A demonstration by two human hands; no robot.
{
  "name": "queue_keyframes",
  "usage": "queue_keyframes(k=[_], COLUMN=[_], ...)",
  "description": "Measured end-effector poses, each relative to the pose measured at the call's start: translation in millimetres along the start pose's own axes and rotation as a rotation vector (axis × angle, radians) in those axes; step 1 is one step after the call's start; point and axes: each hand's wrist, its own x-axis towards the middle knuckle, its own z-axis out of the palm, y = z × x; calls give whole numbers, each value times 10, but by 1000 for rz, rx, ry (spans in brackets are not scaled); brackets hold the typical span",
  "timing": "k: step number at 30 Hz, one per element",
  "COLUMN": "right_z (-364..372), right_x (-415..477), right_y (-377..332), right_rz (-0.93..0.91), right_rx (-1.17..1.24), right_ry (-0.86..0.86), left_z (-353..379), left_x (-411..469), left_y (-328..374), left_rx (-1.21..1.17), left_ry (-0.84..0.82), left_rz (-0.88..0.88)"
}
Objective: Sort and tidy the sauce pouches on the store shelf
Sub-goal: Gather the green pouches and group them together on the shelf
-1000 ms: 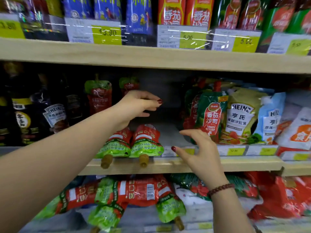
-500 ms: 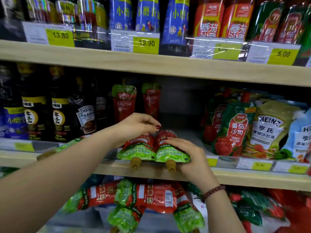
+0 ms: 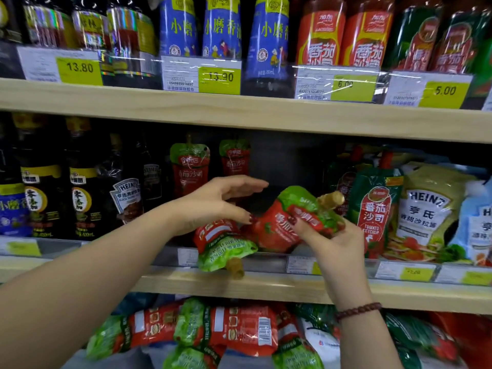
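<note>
My right hand (image 3: 330, 243) grips a red-and-green ketchup pouch (image 3: 282, 222), lifted off the middle shelf and tilted with its tan cap pointing up and right. A second matching pouch (image 3: 223, 246) lies flat on the middle shelf (image 3: 266, 283), cap hanging over the front edge. My left hand (image 3: 221, 201) hovers over this lying pouch, fingers spread, thumb tip touching the lifted pouch's left edge. Two more matching pouches (image 3: 190, 166) stand upright at the back of the shelf.
Dark sauce bottles (image 3: 80, 198) fill the middle shelf's left. A green ketchup pouch (image 3: 375, 209) and Heinz pouches (image 3: 426, 211) stand at the right. Bottles line the upper shelf (image 3: 239, 107). Several pouches (image 3: 226, 328) lie jumbled on the lower shelf.
My right hand has picked up the right-hand pouch from the shelf front and turned its cap upward. My left hand has lifted and opened above the other pouch.
</note>
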Motion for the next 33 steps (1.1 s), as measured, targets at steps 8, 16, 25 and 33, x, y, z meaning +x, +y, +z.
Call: queue_keyframes(k=[8, 16, 25, 33], right_z=[-32, 9, -226, -156], right_x=[40, 60, 9, -70], right_y=[-177, -47, 226, 335], right_rz=[-66, -70, 68, -53], right_rx=[93, 116, -562, -960], right_ry=[143, 120, -95, -227], left_z=[300, 459, 222, -28], left_x=[232, 346, 477, 684], left_y=[33, -5, -200, -452], left_rx=[53, 81, 137, 189], left_ry=[-2, 116, 353, 394], left_rz=[74, 113, 33, -41])
